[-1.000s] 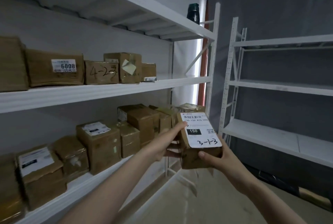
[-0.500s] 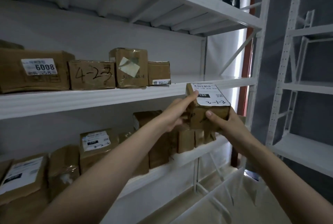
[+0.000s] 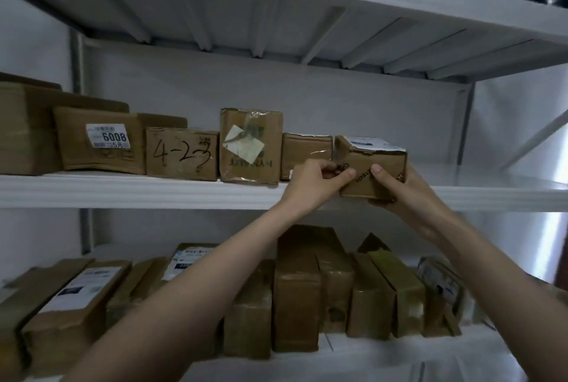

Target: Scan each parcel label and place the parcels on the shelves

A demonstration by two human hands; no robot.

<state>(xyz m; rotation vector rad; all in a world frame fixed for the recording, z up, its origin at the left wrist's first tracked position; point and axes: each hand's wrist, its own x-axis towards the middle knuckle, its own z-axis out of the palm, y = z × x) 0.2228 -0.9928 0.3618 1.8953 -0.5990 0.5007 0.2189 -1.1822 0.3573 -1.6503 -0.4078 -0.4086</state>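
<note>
White metal shelf rack (image 3: pixel 129 189), brown cardboard boxes on middle and lower tiers. Small brown cardboard parcel with white label on top (image 3: pixel 373 163) sits at middle shelf's front edge, just right of the box row. Left hand (image 3: pixel 316 182) grips its left corner, right hand (image 3: pixel 396 188) its right side, thumbs on the front face.

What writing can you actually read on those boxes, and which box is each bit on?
"6008" and "5元": white sticker on the left box.
"4-23": handwritten on the next box.
"HYNAUT", upside down, uncertain: tall taped box.
"TECH", partial: held box.
Labels on the lower-shelf parcels: too blurred.
</note>
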